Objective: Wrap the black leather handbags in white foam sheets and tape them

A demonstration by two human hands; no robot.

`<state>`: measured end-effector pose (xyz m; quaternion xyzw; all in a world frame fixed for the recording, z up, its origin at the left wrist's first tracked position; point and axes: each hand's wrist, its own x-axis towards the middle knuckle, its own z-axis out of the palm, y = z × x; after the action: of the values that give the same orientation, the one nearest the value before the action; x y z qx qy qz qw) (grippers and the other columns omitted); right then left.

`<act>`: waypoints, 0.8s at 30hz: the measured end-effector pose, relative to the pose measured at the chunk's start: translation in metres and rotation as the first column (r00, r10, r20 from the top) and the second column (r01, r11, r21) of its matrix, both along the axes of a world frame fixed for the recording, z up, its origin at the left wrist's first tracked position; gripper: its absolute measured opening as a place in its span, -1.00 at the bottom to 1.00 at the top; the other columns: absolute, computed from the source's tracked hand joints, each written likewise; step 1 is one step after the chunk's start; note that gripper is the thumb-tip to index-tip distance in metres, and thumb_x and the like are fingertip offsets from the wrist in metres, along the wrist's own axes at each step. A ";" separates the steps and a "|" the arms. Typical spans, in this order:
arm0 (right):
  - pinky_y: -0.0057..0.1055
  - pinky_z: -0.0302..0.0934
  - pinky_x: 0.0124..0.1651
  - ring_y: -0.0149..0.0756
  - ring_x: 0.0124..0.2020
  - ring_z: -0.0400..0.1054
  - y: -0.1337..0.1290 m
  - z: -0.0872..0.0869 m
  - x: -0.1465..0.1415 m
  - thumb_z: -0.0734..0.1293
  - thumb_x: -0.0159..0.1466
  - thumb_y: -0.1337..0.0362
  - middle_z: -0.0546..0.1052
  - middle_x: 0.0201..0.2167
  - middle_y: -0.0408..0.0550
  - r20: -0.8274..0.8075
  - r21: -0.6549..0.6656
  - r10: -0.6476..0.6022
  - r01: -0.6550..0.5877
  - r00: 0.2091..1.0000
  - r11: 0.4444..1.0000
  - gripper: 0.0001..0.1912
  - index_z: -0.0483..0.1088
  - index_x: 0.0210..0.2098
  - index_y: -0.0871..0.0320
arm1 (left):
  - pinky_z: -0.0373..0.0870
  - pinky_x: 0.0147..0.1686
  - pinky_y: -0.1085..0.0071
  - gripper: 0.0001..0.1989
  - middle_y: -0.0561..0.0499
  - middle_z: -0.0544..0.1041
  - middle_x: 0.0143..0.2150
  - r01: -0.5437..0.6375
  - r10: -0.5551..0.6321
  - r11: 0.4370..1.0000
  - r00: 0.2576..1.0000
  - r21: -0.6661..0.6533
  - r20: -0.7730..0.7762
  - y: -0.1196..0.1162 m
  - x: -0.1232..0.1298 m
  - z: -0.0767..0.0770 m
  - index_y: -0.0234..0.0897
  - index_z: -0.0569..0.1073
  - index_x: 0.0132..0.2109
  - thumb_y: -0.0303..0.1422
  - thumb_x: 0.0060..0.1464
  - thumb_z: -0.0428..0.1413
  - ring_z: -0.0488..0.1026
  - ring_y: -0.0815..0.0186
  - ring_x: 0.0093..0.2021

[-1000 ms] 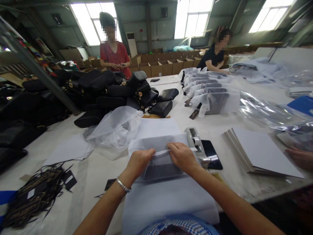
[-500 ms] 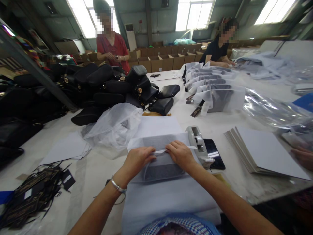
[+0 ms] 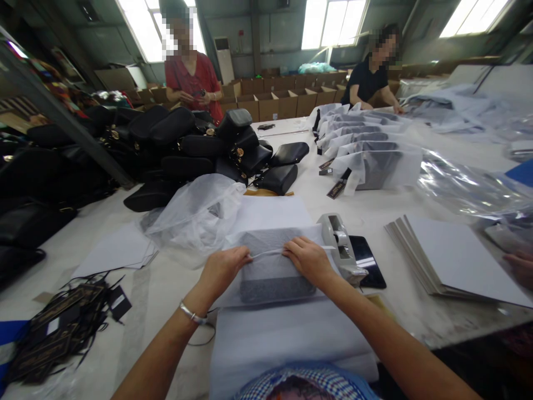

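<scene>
Left hand (image 3: 220,273) and right hand (image 3: 310,260) both pinching one fold of white tissue paper (image 3: 266,262). Paper covers dark item (image 3: 277,290), just left of tape dispenser (image 3: 341,239). Phone (image 3: 368,262) right beside dispenser; board stack (image 3: 460,253) farther right of it. Black bags (image 3: 200,145) beyond dispenser, leftward.

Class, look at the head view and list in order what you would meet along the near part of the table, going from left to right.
Tag pile → left hand → right hand → tape dispenser → phone → stack of boards.
</scene>
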<state>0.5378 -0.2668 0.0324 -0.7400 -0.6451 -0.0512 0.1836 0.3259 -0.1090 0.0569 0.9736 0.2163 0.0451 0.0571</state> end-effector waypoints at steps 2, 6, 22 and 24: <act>-0.31 0.19 -0.16 -0.21 -0.22 0.36 0.000 -0.001 0.000 0.28 0.41 0.25 0.53 -0.31 -0.08 0.007 -0.003 -0.004 0.005 1.000 1.000 -0.86 0.47 -0.23 0.10 | 0.25 -0.41 0.42 -0.79 0.03 0.59 -0.32 -0.004 0.003 0.999 1.000 0.033 0.014 0.000 0.001 -0.004 -0.20 0.45 -0.23 -0.21 0.32 0.03 0.53 0.25 -0.34; -0.31 0.18 -0.16 -0.20 -0.22 0.35 0.000 -0.002 0.000 0.27 0.41 0.23 0.52 -0.31 -0.08 0.019 -0.003 -0.004 0.005 1.000 1.000 -0.85 0.46 -0.23 0.11 | 0.38 -0.04 0.22 -0.80 -0.07 0.60 -0.23 -0.033 0.025 0.995 0.997 0.095 0.075 -0.008 0.001 -0.005 -0.24 0.48 -0.13 -0.30 0.35 -0.02 0.54 0.18 -0.20; -0.13 0.23 0.08 -0.06 -0.03 0.38 -0.004 -0.003 0.019 0.24 0.37 0.36 0.55 -0.06 0.07 -0.011 0.117 -0.179 0.179 0.984 0.977 -0.77 0.42 0.00 0.16 | 0.27 0.24 -0.14 -0.53 -0.08 0.26 0.39 0.050 -0.059 0.994 0.994 0.100 0.097 -0.081 0.028 -0.044 -0.09 0.31 0.29 -0.50 0.30 -0.06 0.18 -0.01 0.38; -0.05 0.16 0.21 -0.02 0.11 0.32 -0.022 -0.001 0.032 0.24 0.35 0.37 0.50 0.09 0.11 -0.037 0.199 -0.239 0.241 0.970 0.950 -0.70 0.39 0.07 0.16 | 0.25 0.23 -0.17 -0.51 -0.06 0.23 0.41 0.035 -0.042 0.996 0.996 0.088 0.076 -0.082 0.028 -0.041 -0.05 0.30 0.29 -0.52 0.29 -0.06 0.15 -0.03 0.39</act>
<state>0.5695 -0.2889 0.0319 -0.7907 -0.5405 -0.1339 0.2544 0.3540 -0.1907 0.0162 0.9767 0.1929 0.0911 0.0240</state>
